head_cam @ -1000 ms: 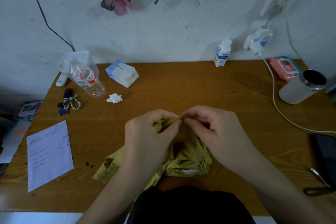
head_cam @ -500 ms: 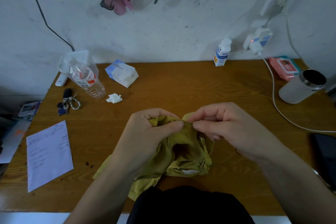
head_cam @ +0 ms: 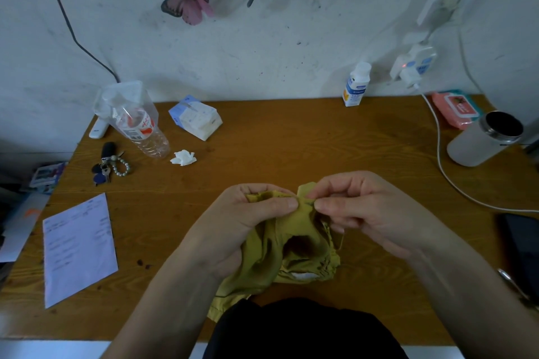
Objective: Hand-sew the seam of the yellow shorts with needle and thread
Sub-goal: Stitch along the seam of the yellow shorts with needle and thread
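Observation:
The yellow shorts (head_cam: 294, 245) are bunched up above the near middle of the wooden table (head_cam: 291, 137). My left hand (head_cam: 248, 221) grips a fold of the shorts, its thumb pressing the seam edge from the left. My right hand (head_cam: 364, 210) pinches the same seam edge from the right, thumb and forefinger closed at the cloth. The two thumbs nearly touch. The needle and thread are too small to make out between the fingers.
A plastic bottle (head_cam: 140, 128), tissue pack (head_cam: 196, 120), crumpled tissue (head_cam: 183, 158) and keys (head_cam: 109, 165) lie at the back left. A paper sheet (head_cam: 77, 248) lies left. A white tumbler (head_cam: 484, 138), cable (head_cam: 449, 178), pink pack (head_cam: 453, 108), phone (head_cam: 522, 251) and small white bottle (head_cam: 356, 84) are right.
Both hands lifted the seam slightly and shifted right. My right hand turned its wrist outward, its pinch staying at the seam edge while more of the shorts hung down.

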{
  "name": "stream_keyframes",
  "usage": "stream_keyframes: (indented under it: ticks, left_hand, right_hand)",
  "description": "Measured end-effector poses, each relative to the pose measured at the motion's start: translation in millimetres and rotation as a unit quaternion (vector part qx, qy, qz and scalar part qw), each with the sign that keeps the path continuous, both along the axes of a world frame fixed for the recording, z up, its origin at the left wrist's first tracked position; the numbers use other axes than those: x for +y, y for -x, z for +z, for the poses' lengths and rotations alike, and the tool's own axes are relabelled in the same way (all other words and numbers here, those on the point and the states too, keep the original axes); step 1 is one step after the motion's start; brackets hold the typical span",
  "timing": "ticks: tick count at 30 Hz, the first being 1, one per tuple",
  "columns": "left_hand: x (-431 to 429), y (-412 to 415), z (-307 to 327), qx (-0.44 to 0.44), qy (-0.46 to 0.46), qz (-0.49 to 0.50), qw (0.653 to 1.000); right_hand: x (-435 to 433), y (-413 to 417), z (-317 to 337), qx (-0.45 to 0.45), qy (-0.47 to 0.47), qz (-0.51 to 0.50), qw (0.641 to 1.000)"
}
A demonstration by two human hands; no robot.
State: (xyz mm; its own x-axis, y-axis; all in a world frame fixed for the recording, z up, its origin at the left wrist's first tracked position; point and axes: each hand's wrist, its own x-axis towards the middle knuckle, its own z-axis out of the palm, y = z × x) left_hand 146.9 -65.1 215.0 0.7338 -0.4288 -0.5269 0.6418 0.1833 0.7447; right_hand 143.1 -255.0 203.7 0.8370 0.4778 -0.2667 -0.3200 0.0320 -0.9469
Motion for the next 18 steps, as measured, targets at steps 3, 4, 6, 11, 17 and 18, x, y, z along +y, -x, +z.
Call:
stream_keyframes:
  ticks: [3,4,6,11,17,18]
  left_hand:
    - [-2.7,2.0,-3.3,0.005,0.008,0.004,1.000]
    - [-3.9,2.7,-4.4,0.008,0.010,0.008,1.000]
    - [-4.9,3.6,-6.4,0.013,0.016,0.020,1.000]
    - [-6.2,5.1,-6.4,0.043,0.045,0.014,0.998]
    - [-6.1,4.6,-6.7,0.053,0.044,0.018,0.997]
    - [-5.4,4.2,-6.2,0.052,0.043,0.022,0.997]
  right_hand:
    - [3.3,2.0,-0.4,-0.042,0.025,-0.007,0.999]
    - [4.8,2.7,-0.9,-0.059,0.033,-0.009,0.998]
    - [7.7,4.2,-1.7,-0.084,0.046,-0.016,0.995]
    - [9.7,4.9,-5.6,-0.073,0.001,-0.039,0.997]
    - [16.4,3.1,-7.9,-0.082,0.006,-0.041,0.996]
    - [16.2,2.6,-7.7,-0.091,0.019,-0.048,0.995]
